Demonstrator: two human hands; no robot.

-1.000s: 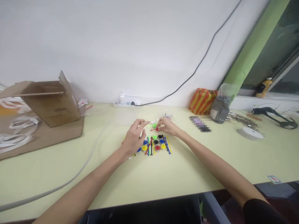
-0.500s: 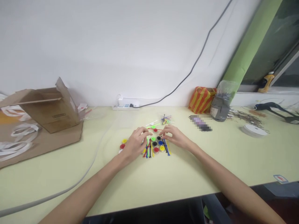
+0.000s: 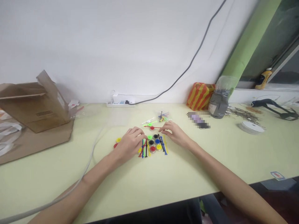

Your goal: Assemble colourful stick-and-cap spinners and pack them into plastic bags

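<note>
Left hand [image 3: 129,144] and right hand [image 3: 175,133] flank coloured plastic discs [image 3: 155,142].
Both grips look narrow, fingers curled; whether either holds anything, cannot tell.

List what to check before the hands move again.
Right hand on the thin red stick: cannot tell; its fingertips are at the stick's end, with no clear grip.
Left hand free of any item: cannot tell; its fingers hide what lies beneath.
Round coloured discs lying flat in rows: ok.
Coloured plastic sticks lying beside the discs: ok.
Grey cable away from the left forearm: not ok; it runs against the forearm.
</note>
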